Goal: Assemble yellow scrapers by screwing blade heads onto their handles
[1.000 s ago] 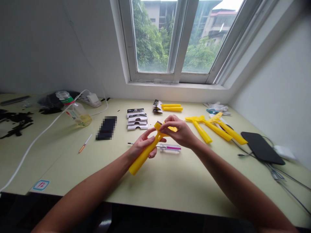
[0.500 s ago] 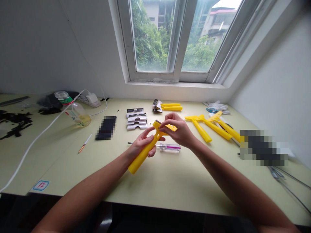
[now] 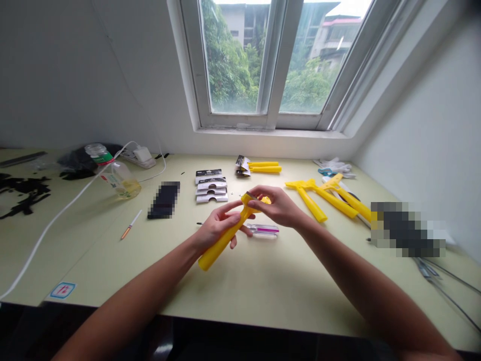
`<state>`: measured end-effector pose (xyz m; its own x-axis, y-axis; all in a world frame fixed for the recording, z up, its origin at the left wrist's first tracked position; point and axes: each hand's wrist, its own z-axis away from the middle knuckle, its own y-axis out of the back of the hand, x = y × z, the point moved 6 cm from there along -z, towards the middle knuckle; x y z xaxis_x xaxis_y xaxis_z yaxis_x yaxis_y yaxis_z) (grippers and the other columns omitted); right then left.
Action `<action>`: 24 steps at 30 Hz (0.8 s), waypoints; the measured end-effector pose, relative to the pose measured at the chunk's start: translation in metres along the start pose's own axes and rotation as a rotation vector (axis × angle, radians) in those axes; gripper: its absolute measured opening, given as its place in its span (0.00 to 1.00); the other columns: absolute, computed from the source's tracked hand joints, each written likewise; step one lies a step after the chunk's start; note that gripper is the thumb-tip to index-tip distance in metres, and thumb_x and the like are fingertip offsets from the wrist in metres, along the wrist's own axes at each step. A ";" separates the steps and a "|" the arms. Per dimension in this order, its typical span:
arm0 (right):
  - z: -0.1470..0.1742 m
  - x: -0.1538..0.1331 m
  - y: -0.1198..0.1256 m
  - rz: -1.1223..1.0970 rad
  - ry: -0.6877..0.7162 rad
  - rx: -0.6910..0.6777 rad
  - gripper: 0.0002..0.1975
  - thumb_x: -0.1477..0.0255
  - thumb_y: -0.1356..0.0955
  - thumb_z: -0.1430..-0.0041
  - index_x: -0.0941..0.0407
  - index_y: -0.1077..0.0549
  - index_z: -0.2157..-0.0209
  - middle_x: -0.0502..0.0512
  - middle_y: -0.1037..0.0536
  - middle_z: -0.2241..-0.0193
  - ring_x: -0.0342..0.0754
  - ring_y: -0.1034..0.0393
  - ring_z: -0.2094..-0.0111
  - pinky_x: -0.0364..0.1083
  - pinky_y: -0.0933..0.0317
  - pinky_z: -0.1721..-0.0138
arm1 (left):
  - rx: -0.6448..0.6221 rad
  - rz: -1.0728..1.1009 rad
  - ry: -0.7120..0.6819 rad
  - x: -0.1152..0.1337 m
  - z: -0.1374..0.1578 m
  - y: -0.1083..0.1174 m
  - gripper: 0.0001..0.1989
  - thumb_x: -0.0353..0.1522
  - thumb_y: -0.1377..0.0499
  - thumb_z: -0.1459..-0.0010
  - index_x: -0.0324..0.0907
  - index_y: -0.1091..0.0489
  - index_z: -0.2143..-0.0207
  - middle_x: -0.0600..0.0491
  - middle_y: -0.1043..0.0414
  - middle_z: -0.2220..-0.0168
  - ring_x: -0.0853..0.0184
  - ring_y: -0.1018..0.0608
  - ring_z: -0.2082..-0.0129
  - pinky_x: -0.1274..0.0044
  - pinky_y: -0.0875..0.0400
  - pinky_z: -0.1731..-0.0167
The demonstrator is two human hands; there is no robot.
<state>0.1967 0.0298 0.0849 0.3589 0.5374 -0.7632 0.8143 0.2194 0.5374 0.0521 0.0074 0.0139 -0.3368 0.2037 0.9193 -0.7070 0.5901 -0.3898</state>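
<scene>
A yellow scraper [image 3: 219,248] slants across the middle of the view, its handle end toward me and its wide head pointing away. My left hand [image 3: 216,224] is closed round its upper handle, thumb on top. At the head, my right hand [image 3: 280,206] grips with thumb and fingers, the thumb lying along a dark edge strip. Fingers hide part of the head. Just beyond the hands lies a screwdriver [image 3: 265,230] with a clear and pink handle, its shaft partly covered by my left fingers. Tiny metal bits [image 3: 232,193] lie on the table behind the head.
Behind my hands are blade packs [image 3: 211,186] and a packet with yellow handles [image 3: 265,168]. More yellow scrapers [image 3: 312,203] lie right, near white gloves [image 3: 336,166]. To the left are a blurred-out dark object [image 3: 164,199], a cigarette-like stick [image 3: 131,224], a bottle [image 3: 120,180] and a white cable [image 3: 56,215].
My right hand has shifted slightly down, and its thumb now lies flat along the scraper's head where the fingertips pinched from above. The left hand keeps its hold, the scraper turned slightly.
</scene>
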 end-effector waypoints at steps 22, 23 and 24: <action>-0.001 0.009 -0.016 -0.063 -0.066 -0.067 0.10 0.67 0.33 0.41 0.57 0.26 0.61 0.53 0.22 0.65 0.46 0.29 0.65 0.46 0.35 0.62 | 0.157 -0.127 -0.096 0.003 0.000 0.000 0.22 0.34 0.33 0.47 0.42 0.30 0.50 0.46 0.26 0.58 0.62 0.21 0.68 0.77 0.26 0.80; -0.001 0.009 -0.016 -0.036 -0.072 -0.087 0.10 0.66 0.33 0.40 0.56 0.25 0.61 0.53 0.22 0.65 0.46 0.29 0.65 0.46 0.35 0.62 | 0.156 -0.115 -0.090 0.002 0.000 -0.002 0.21 0.34 0.33 0.47 0.42 0.30 0.50 0.46 0.27 0.57 0.62 0.21 0.68 0.77 0.26 0.80; -0.001 0.010 -0.015 0.004 -0.077 -0.109 0.10 0.66 0.34 0.40 0.56 0.25 0.60 0.54 0.22 0.64 0.46 0.29 0.64 0.46 0.35 0.61 | 0.157 -0.104 -0.083 0.001 -0.001 -0.002 0.21 0.34 0.34 0.47 0.42 0.30 0.50 0.46 0.27 0.57 0.62 0.21 0.68 0.77 0.26 0.81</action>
<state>0.1874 0.0323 0.0697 0.3992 0.4749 -0.7843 0.7603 0.3066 0.5726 0.0539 0.0067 0.0156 -0.3026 0.0789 0.9498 -0.8266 0.4745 -0.3027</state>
